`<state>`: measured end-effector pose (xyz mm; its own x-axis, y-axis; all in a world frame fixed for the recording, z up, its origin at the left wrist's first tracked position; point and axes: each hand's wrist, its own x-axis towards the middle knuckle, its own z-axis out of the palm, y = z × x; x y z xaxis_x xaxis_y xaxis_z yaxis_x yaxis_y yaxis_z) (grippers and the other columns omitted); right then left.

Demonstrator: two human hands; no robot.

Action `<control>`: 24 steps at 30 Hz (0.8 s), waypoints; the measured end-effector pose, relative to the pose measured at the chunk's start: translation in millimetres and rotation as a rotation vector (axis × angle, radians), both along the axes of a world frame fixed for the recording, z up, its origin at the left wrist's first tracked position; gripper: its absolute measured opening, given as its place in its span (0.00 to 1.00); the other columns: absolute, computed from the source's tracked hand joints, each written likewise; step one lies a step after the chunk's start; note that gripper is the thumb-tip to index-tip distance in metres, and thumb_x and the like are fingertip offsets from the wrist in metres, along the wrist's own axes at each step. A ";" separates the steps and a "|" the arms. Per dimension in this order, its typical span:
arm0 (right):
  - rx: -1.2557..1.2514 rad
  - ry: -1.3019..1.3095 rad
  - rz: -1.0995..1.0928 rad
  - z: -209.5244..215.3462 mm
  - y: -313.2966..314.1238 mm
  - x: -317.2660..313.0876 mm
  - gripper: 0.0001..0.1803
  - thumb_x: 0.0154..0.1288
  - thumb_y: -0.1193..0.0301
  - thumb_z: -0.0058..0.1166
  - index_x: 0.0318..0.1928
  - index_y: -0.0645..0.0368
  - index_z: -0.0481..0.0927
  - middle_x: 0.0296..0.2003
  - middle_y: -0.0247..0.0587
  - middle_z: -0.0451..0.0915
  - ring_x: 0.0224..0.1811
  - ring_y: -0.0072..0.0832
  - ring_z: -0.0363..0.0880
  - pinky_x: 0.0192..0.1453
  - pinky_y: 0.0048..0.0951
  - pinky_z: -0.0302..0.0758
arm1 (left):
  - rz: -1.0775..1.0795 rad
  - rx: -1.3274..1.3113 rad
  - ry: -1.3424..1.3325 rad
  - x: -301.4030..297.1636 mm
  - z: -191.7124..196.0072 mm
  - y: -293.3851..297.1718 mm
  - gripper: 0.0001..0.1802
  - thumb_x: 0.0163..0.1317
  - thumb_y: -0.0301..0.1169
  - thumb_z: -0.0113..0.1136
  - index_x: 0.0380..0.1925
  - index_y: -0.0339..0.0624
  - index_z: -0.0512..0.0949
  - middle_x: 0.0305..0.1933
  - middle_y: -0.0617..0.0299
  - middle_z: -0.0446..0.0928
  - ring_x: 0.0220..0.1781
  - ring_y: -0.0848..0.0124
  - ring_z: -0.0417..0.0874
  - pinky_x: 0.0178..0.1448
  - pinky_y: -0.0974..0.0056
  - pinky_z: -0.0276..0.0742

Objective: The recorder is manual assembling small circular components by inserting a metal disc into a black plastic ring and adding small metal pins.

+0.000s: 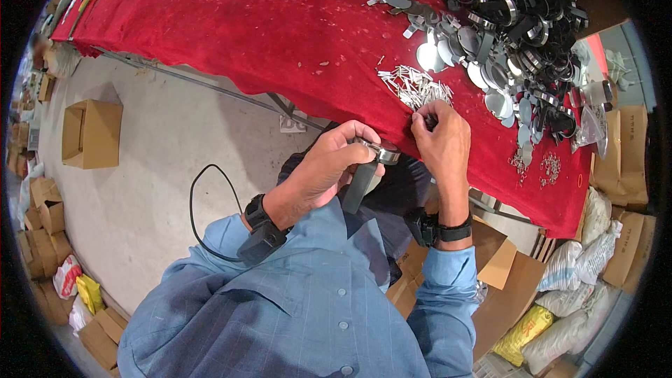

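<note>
My left hand (pixel 323 166) is closed around a wristwatch (pixel 386 153) with a round silver case, held just off the table's front edge. Its dark strap (pixel 359 186) hangs down below the fingers. My right hand (pixel 448 141) is at the near side of a heap of thin silver pins (pixel 411 85), over the red cloth (pixel 301 42). Thumb and fingers there are drawn together; whatever they pinch, if anything, is too small or hidden to make out.
Round metal discs (pixel 429 57) lie beyond the pins, beside a big pile of black straps and watch cases (pixel 521 10). Tiny metal bits (pixel 550 169) sit at the right. One open carton (pixel 91 134) stands on the left floor; another carton (pixel 514 294) is near my right arm.
</note>
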<state>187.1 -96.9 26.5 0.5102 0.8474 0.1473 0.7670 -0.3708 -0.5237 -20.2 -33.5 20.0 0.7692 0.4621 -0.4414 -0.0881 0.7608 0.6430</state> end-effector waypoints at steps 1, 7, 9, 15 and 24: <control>0.029 0.036 -0.002 -1.2 -1.2 1.2 0.08 0.60 0.68 0.64 0.34 0.60 0.84 0.29 0.56 0.83 0.34 0.54 0.83 0.40 0.49 0.78 | -0.004 -0.002 0.002 -0.2 -0.2 0.2 0.13 0.63 0.28 0.59 0.48 0.44 0.75 0.39 0.59 0.80 0.38 0.71 0.86 0.38 0.65 0.80; 0.022 0.136 -0.027 1.3 -2.3 0.9 0.08 0.61 0.68 0.63 0.34 0.61 0.85 0.27 0.56 0.82 0.31 0.51 0.83 0.38 0.47 0.77 | 0.000 0.001 0.011 -0.6 -3.7 0.4 0.14 0.63 0.29 0.59 0.48 0.44 0.75 0.39 0.58 0.80 0.38 0.70 0.86 0.38 0.65 0.80; 0.026 0.139 -0.028 0.6 -2.8 2.1 0.08 0.61 0.68 0.63 0.34 0.61 0.85 0.26 0.56 0.82 0.30 0.51 0.83 0.38 0.46 0.77 | 0.000 -0.005 0.015 -0.5 -3.5 0.5 0.14 0.63 0.29 0.58 0.48 0.44 0.75 0.39 0.58 0.80 0.38 0.70 0.86 0.38 0.65 0.80; 0.017 0.171 -0.043 4.8 -0.8 0.1 0.10 0.62 0.66 0.63 0.34 0.61 0.85 0.27 0.56 0.82 0.31 0.51 0.84 0.39 0.47 0.78 | -0.041 -0.037 -0.012 -3.2 -5.6 3.2 0.13 0.66 0.28 0.58 0.49 0.42 0.74 0.42 0.59 0.80 0.42 0.71 0.86 0.46 0.65 0.84; 0.000 0.080 -0.039 0.7 1.8 0.3 0.10 0.62 0.65 0.64 0.33 0.61 0.85 0.27 0.57 0.82 0.32 0.53 0.84 0.39 0.48 0.78 | -0.062 -0.048 -0.010 -2.1 -7.4 0.6 0.12 0.65 0.29 0.59 0.48 0.42 0.75 0.40 0.61 0.78 0.41 0.71 0.87 0.44 0.68 0.84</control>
